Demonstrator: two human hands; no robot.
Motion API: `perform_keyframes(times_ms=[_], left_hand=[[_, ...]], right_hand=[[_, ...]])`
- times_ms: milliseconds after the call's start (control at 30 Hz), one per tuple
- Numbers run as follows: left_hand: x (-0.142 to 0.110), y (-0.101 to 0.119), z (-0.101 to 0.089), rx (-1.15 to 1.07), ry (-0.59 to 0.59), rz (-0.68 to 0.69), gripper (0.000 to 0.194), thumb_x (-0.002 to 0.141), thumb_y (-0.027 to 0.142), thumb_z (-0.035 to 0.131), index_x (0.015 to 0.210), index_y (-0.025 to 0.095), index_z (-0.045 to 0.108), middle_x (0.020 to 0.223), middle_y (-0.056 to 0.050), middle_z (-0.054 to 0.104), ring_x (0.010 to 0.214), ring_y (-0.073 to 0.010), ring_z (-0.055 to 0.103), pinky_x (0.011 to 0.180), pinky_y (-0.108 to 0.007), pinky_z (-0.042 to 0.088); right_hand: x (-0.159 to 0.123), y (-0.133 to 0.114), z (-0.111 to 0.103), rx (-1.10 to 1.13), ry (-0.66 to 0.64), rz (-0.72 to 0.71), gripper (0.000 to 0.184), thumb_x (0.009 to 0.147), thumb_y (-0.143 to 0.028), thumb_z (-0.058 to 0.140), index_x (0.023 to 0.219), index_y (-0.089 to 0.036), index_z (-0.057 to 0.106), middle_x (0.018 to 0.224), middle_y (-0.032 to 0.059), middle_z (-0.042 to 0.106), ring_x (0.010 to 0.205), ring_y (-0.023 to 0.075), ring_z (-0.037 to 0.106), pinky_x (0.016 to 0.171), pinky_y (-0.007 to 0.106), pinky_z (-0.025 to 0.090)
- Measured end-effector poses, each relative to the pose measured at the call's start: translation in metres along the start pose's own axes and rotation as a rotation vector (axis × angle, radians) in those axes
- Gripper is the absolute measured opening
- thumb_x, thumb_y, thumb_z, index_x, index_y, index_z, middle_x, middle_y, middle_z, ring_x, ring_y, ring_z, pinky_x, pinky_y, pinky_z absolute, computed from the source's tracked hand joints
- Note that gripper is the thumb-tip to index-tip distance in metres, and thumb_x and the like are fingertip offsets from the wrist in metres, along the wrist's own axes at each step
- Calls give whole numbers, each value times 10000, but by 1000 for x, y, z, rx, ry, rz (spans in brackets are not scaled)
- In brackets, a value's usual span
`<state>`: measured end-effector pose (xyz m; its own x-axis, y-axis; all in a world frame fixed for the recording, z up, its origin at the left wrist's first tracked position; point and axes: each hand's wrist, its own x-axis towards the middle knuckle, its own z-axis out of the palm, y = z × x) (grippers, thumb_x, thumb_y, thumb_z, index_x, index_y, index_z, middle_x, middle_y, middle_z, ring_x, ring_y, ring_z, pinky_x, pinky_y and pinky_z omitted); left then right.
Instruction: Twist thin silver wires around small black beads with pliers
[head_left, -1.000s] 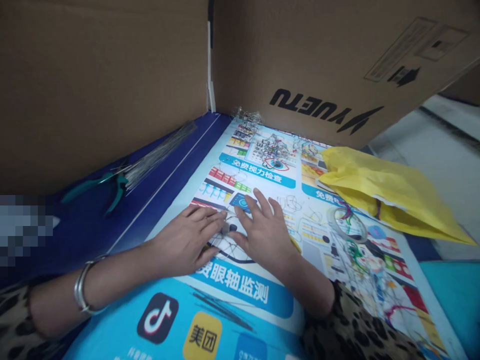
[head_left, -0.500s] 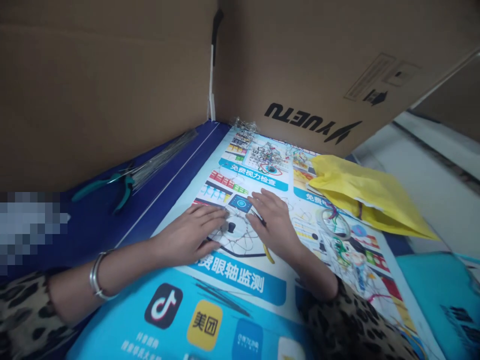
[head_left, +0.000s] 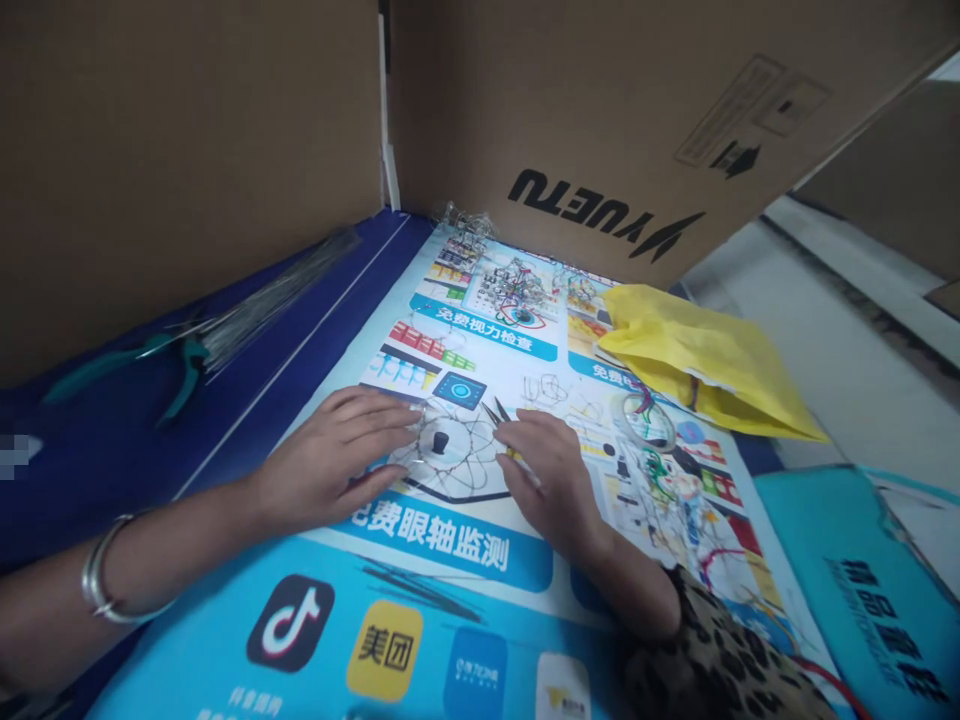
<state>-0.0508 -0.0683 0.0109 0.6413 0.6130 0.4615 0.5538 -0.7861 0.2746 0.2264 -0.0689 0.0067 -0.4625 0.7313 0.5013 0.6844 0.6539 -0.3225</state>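
A bent thin-wire piece with looping strands (head_left: pixel 469 460) lies on the printed poster between my hands. My left hand (head_left: pixel 345 455) rests at its left side, fingers stretched out together, fingertips touching or just over the wire's edge. My right hand (head_left: pixel 551 475) is at its right side, curled around small pointed-nose pliers (head_left: pixel 496 412). Their dark tips stick out past my fingers, slightly parted, and a bit of yellow handle shows under the hand. The rest of the pliers is hidden by my palm.
Cardboard walls (head_left: pixel 187 150) stand at the back and left. Teal-handled pliers (head_left: pixel 184 375) and a bundle of straight wires (head_left: pixel 281 290) lie left. Wire tangles (head_left: pixel 517 285) lie at the back. A tape roll (head_left: pixel 649 420), a yellow bag (head_left: pixel 712 360) and a teal pouch (head_left: pixel 832 560) are right.
The view has shifted, so the scene sits further left and slightly higher. My right hand has turned, and the pliers' tips now point up and left beyond the fingers. My left hand stays by the wire.
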Motion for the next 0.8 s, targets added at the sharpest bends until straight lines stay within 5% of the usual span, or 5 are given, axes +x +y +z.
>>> perform_keyframes(times_ms=[333,800], left_hand=[[0,2,-3,-75,115,22,235,799,101,590,1018,182,608,1061,-61,662,995,-200,597,921,-414,436],[1,3,-6,-197,110,67,55,781,125,574,753,173,567,656,-32,590,688,-176,565,739,-379,470]], right_hand=[[-4,-2,-7,100,33,-85,237,773,-49,499,901,-195,636,856,38,667,946,216,575,804,401,436],[-24,-30,-5,-89,-164,-363,287,815,-165,547,1093,-127,605,1002,55,670,945,190,552,822,357,416]])
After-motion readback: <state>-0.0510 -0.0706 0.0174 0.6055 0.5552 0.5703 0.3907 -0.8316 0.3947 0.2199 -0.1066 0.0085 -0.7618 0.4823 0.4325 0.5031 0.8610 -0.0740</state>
